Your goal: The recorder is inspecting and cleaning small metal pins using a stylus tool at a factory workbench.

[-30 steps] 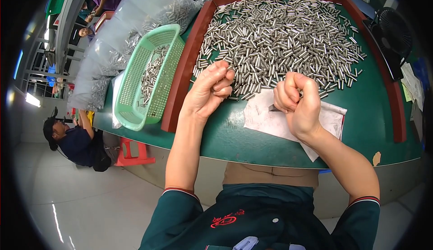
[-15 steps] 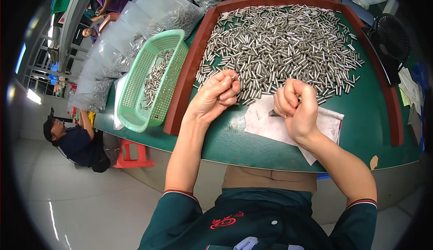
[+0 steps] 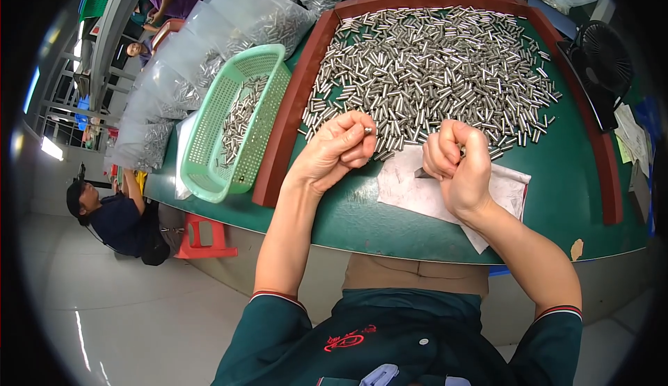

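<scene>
Green table (image 3: 577,198) carries a heap of metal pins (image 3: 431,66) beyond both fists and white paper (image 3: 410,187) beneath them. Left hand (image 3: 337,151) pinches one pin (image 3: 367,130); right hand (image 3: 458,167) is closed, contents unclear.

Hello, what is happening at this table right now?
A person sits at a green table covered with a heap of small metal cylinders inside a brown wooden frame. The left hand pinches one small metal cylinder between its fingertips. The right hand is closed around a small dark tool, above a white sheet of paper. A green plastic basket to the left holds more cylinders, with clear bags of them behind it.
</scene>
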The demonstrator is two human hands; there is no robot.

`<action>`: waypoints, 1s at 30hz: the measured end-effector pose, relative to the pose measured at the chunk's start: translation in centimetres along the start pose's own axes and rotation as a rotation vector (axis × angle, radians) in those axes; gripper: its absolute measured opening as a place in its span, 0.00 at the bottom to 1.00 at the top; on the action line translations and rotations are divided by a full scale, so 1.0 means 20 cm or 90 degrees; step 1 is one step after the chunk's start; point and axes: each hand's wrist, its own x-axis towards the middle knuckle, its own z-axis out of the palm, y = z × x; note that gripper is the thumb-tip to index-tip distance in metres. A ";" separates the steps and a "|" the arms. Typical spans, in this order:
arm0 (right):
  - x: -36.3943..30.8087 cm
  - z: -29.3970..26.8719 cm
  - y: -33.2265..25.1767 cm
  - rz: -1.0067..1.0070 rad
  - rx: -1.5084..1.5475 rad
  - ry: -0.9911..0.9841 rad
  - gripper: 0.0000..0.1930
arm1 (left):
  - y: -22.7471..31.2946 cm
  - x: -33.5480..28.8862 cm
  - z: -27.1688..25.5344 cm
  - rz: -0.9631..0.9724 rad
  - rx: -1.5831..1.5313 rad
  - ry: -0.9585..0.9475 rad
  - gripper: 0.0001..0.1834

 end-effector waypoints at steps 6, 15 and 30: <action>0.01 0.00 0.00 -0.003 -0.006 0.008 0.16 | -0.13 -0.02 0.27 0.089 0.739 0.110 0.05; 0.00 -0.03 -0.06 -0.036 0.029 0.006 0.16 | -0.18 -0.01 0.27 0.176 0.984 0.105 0.08; -0.01 -0.02 -0.01 -0.022 0.010 -0.001 0.17 | -0.20 -0.02 0.26 0.164 0.942 0.154 0.03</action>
